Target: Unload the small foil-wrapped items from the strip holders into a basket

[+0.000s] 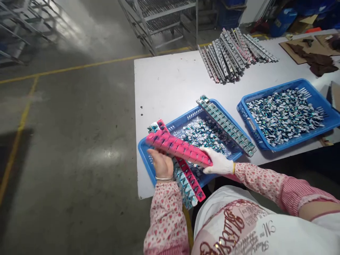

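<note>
Two hands over nearer blue basket (143,152) on white worktop (164,83), w/ hot-pink notched strip (180,148) held aslant above it, L end farther off, R end closer to body.

R hand (219,162), in white glove w/ yellow cuff edge: grip pinching R end of strip, fingers on either side. L hand (161,165), bare, w/ bangle (164,179) at wrist: right by L half of strip, on near side, palm partly turned up. Fingers mostly hidden behind strip, so can't tell if pinching or just supporting.

Below, laid across L part of basket: red-pink strip (190,177) & pale-blue strip (186,187), side by side, both w/ dark pointed pcs, near ends jutting past rim. Across R part: grey-green strip (227,124), jutting out at both ends. Inside: loose heap of small white & teal pcs (204,136).

To R, just beside: 2nd blue basket (329,117), w/ lots of similar pcs (287,117). Toward far edge of worktop: pile of grey strips (228,55), roughly parallel; farther R, brown cloth (316,60) on cardboard (291,56).

Beyond worktop: metal rack (170,16), blue barrel (283,22), yellow floor line (92,64).
</note>
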`<state>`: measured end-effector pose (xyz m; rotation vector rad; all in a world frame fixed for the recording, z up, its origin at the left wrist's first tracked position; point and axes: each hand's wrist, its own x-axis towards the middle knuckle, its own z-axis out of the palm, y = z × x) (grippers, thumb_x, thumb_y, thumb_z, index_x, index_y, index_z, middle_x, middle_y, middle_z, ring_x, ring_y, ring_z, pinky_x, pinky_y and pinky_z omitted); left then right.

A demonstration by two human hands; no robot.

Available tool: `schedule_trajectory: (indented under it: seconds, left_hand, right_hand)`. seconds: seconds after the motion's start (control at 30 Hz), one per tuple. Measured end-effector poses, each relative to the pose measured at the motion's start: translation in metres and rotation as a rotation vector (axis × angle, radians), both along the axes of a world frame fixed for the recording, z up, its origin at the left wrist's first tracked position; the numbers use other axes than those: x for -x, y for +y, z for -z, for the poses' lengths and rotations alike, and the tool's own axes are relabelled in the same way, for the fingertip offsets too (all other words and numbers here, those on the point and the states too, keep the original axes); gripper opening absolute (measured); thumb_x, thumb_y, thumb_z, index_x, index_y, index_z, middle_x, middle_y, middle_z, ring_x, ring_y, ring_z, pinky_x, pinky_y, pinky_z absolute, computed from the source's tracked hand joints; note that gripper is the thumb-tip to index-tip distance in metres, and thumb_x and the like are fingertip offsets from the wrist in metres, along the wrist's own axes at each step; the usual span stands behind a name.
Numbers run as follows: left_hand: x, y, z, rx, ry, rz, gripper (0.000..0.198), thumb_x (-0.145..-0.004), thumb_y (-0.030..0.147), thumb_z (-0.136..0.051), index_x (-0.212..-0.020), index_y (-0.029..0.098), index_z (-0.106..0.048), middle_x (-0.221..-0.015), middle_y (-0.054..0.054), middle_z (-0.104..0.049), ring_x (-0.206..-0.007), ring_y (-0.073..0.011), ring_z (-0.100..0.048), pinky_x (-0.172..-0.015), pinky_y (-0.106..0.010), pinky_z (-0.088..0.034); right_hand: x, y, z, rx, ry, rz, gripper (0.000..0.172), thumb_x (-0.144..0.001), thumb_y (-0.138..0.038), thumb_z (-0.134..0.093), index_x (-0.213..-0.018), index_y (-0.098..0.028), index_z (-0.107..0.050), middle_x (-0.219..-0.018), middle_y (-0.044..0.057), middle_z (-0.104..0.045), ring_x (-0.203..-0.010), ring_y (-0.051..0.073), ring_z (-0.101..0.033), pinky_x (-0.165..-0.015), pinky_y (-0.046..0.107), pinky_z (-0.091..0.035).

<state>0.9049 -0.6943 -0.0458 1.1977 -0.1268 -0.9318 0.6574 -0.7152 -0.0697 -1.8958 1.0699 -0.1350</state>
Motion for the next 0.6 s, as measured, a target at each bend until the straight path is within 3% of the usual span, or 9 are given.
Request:
schedule_trajectory:
  seconds: [0.1, 0.2, 0.33, 0.43, 0.5, 0.6]
  left_hand:
    - [-0.027, 0.019, 0.016, -0.162, -0.091, -0.079, 0.059, -0.089, 0.064, -0.038, -0.130, 0.021, -0.048, -0.141, -0.014, -0.049, -0.130, -0.0209, -0.047, -0.109, -0.041, -0.036]
    - [-0.048, 0.048, 0.046, -0.359, -0.045, -0.083, 0.044, -0.091, 0.052, -0.045, -0.123, 0.021, -0.051, -0.137, -0.013, -0.053, -0.125, -0.0192, -0.052, -0.108, -0.039, -0.037]
    - [-0.048, 0.079, 0.091, -0.482, 0.102, 0.017, 0.028, -0.093, 0.040, -0.048, -0.111, 0.021, -0.057, -0.123, -0.011, -0.062, -0.112, -0.0181, -0.060, -0.104, -0.040, -0.041]
    - [-0.034, 0.087, 0.112, -0.454, 0.188, 0.075, 0.027, -0.093, 0.039, -0.049, -0.109, 0.020, -0.061, -0.114, -0.008, -0.067, -0.105, -0.0156, -0.062, -0.101, -0.035, -0.043]
    - [-0.025, 0.087, 0.119, -0.394, 0.217, 0.104, 0.029, -0.092, 0.040, -0.050, -0.110, 0.020, -0.062, -0.112, -0.007, -0.068, -0.107, -0.0155, -0.062, -0.100, -0.032, -0.044]
    - [-0.019, 0.082, 0.127, -0.303, 0.259, 0.143, 0.037, -0.091, 0.045, -0.051, -0.116, 0.022, -0.063, -0.114, -0.006, -0.069, -0.112, -0.0165, -0.061, -0.101, -0.031, -0.045]
  right_hand:
    - [0.004, -0.009, 0.017, 0.124, 0.199, 0.287, 0.102, -0.065, -0.045, -0.076, -0.151, -0.030, -0.023, -0.132, 0.011, -0.050, -0.108, 0.027, -0.057, -0.089, 0.036, -0.044]
    - [0.016, -0.031, 0.037, 0.264, 0.441, 0.477, 0.103, -0.070, -0.052, -0.071, -0.153, -0.022, -0.018, -0.123, 0.016, -0.051, -0.103, 0.030, -0.056, -0.085, 0.038, -0.043]
    - [0.031, -0.045, 0.051, 0.412, 0.595, 0.486, 0.095, -0.074, -0.051, -0.069, -0.150, -0.013, -0.026, -0.126, 0.023, -0.048, -0.112, 0.036, -0.048, -0.091, 0.046, -0.039]
    - [0.017, -0.029, 0.051, 0.507, 0.442, 0.457, 0.078, -0.079, -0.048, -0.064, -0.142, -0.012, -0.040, -0.141, 0.023, -0.039, -0.128, 0.038, -0.034, -0.105, 0.051, -0.029]
    - [-0.009, -0.009, 0.053, 0.409, 0.197, 0.421, 0.064, -0.083, -0.048, -0.059, -0.137, -0.016, -0.048, -0.141, 0.017, -0.043, -0.131, 0.032, -0.035, -0.109, 0.047, -0.028]
    - [-0.060, 0.021, 0.063, -0.174, -0.167, 0.470, 0.047, -0.088, -0.051, -0.049, -0.124, -0.022, -0.057, -0.120, 0.009, -0.062, -0.112, 0.023, -0.056, -0.101, 0.041, -0.041]
